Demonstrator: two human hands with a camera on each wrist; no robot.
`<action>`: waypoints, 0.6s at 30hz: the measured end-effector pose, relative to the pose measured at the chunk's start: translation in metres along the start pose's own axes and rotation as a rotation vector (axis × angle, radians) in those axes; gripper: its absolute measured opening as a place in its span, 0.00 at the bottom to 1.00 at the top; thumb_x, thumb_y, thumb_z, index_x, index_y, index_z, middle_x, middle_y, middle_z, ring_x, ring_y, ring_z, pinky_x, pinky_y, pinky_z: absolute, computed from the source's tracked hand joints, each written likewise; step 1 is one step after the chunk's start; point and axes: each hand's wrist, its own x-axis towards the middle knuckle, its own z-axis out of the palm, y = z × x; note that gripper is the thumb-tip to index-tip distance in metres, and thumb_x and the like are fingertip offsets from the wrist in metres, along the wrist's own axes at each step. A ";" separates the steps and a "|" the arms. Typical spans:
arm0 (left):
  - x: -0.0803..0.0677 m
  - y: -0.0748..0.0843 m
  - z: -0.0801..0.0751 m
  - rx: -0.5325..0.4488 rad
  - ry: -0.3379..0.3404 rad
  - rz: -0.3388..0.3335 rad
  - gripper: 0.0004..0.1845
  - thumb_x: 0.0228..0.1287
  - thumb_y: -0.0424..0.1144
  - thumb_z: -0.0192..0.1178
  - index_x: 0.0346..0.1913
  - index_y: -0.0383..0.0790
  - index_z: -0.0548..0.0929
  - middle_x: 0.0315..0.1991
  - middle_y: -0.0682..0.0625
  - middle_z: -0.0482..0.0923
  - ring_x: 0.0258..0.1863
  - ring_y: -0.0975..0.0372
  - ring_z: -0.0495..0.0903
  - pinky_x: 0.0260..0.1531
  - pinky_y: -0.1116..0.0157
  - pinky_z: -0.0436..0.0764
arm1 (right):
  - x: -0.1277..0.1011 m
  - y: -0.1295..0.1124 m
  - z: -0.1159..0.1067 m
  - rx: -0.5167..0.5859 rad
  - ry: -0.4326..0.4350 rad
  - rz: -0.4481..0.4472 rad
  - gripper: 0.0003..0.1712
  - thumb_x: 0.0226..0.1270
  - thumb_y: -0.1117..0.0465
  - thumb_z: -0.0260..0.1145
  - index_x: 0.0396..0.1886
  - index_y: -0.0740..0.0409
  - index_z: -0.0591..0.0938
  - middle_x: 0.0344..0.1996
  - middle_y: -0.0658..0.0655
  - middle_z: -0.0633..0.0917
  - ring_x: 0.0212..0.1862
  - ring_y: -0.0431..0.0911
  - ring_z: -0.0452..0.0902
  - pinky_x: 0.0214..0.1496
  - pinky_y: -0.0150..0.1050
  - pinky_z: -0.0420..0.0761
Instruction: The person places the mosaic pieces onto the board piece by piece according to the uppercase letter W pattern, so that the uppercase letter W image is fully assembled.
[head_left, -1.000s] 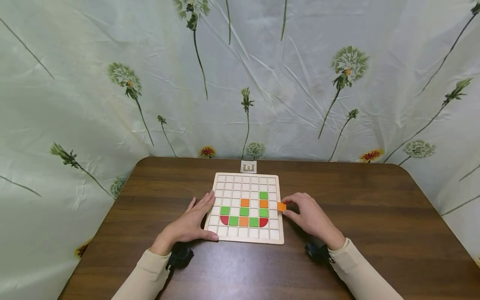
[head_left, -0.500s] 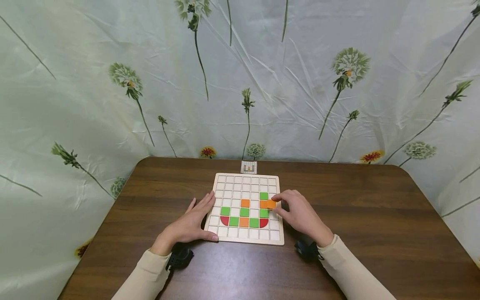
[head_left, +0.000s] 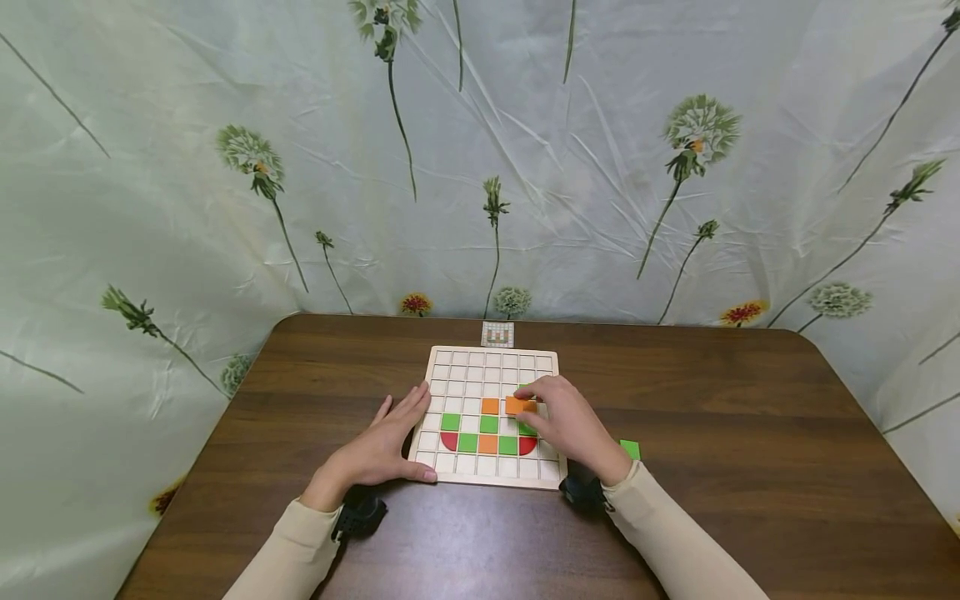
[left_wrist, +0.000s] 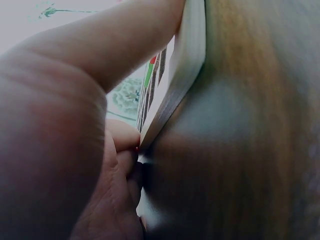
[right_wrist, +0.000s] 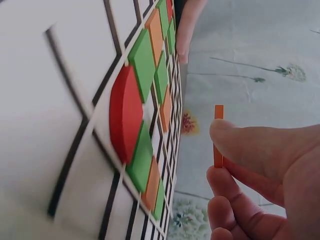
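A pale wooden grid board (head_left: 459,373) lies on the table, with green, orange and red tiles set in its cells. Among them are a red quarter-round tile (right_wrist: 130,115) and an orange tile (head_left: 490,406). My right hand (head_left: 570,425) pinches a loose orange square tile (right_wrist: 219,111) between thumb and fingers, held above the board's right half. In the right wrist view that tile stands apart from the grid, seen edge-on. Along the board's left side, my left hand (head_left: 382,442) rests with fingers extended, its thumb at the near left corner.
A small pattern card (head_left: 497,335) lies just beyond the board's far edge. Partly behind the right wrist, a green tile (head_left: 630,450) lies on the brown table (head_left: 750,417). A flower-printed cloth (head_left: 570,167) hangs behind the table.
My right hand has carried the orange tile leftward from the board's right edge to over the grid. The green tile on the table has come into sight. The left hand stays put.
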 end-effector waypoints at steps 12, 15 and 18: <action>0.000 0.000 0.000 -0.005 -0.003 0.000 0.64 0.41 0.69 0.64 0.73 0.38 0.44 0.74 0.48 0.36 0.72 0.59 0.37 0.66 0.48 0.34 | 0.012 -0.013 0.014 0.021 -0.005 -0.017 0.12 0.55 0.57 0.70 0.41 0.52 0.85 0.38 0.48 0.84 0.42 0.45 0.74 0.45 0.40 0.74; 0.000 -0.001 0.000 -0.005 -0.005 -0.002 0.64 0.41 0.69 0.64 0.73 0.38 0.44 0.74 0.49 0.36 0.72 0.59 0.36 0.66 0.49 0.34 | 0.016 -0.015 0.018 0.017 -0.015 -0.019 0.13 0.56 0.57 0.69 0.42 0.52 0.85 0.40 0.48 0.84 0.43 0.45 0.75 0.47 0.40 0.73; -0.001 -0.001 0.000 -0.008 -0.004 -0.003 0.63 0.41 0.68 0.64 0.73 0.38 0.44 0.74 0.49 0.36 0.72 0.59 0.36 0.66 0.49 0.34 | 0.019 -0.018 0.023 0.019 -0.031 -0.015 0.13 0.56 0.57 0.69 0.42 0.52 0.85 0.40 0.47 0.84 0.45 0.44 0.75 0.48 0.40 0.73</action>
